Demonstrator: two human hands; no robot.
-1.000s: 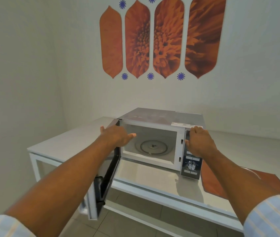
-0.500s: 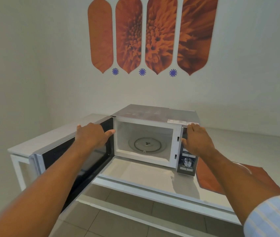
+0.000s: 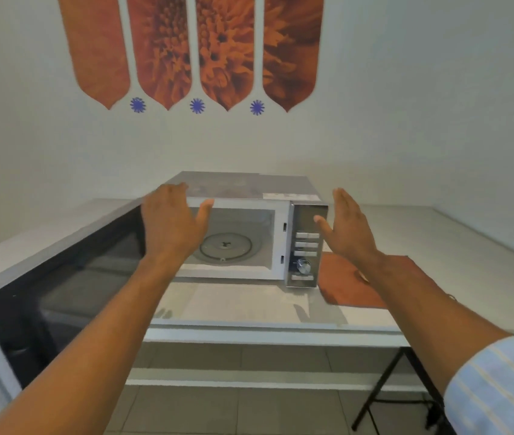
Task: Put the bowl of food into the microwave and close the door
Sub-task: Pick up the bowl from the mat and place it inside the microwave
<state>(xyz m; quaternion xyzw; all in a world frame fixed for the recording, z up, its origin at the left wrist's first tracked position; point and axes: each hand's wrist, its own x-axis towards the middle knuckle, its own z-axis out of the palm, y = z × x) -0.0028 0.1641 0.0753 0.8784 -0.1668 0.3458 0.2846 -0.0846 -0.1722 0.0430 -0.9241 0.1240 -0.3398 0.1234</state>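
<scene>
Door [image 3: 57,287]: swung fully wide since earlier. Both hands, left [image 3: 170,227] and right [image 3: 348,229], lifted off microwave [image 3: 249,189], fingers spread, empty. Cavity clear, ready for loading. Bowl: not visible; fetching likely next.

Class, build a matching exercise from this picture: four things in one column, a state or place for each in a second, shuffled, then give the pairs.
Things:
1. microwave door
2. glass turntable
3. orange cloth
4. right hand

States or places:
A. lying on the table right of the microwave
B. open palm, holding nothing
C. swung wide open to the left
D. bare, inside the oven cavity

Pairs: 1-C, 2-D, 3-A, 4-B
</scene>
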